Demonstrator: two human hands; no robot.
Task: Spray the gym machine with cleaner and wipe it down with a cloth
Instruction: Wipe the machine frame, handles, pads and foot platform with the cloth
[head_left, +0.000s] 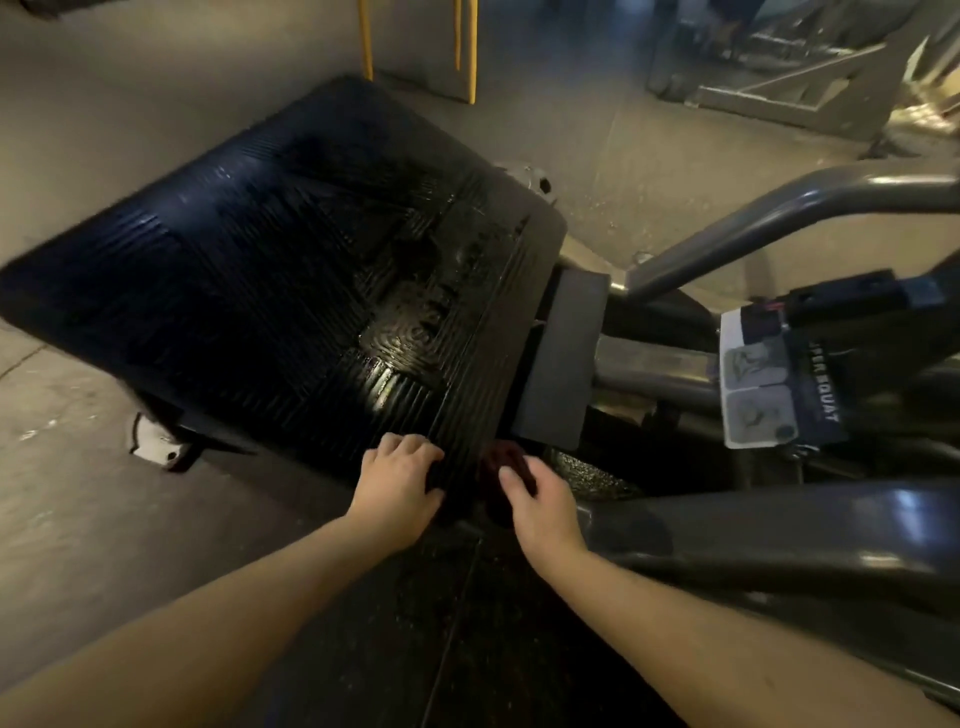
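- One broad black ribbed rubber footplate (260, 291) fills the middle, tilted, its near right corner reaching the hands. A wet sheen lies on the ribs in its right half.
- Several dark grey steel frame tubes (779, 208) of the gym machine run along the right side, one bending away above and one thick one passing just beside the right wrist.
- Two bare forearms come in from the bottom edge and converge on the footplate's near corner.
- A flat black rectangular block (561, 364) sits just right of the footplate, between it and the frame.
- A white and dark label (763, 379) on the frame reads partly "SQUAT".
- The left hand (397, 488) rests palm down on the footplate's near edge, fingers bent over the ribs. I cannot tell whether it grips the edge.
- The right hand (545, 512) lies near the left one, thumb pointing forward, fingers closed on a dark red cloth (501, 457).
- That cloth is bunched against the footplate's corner, beyond the right fingertips.
- Two thin yellow posts (366, 36) stand on the grey floor beyond the footplate.
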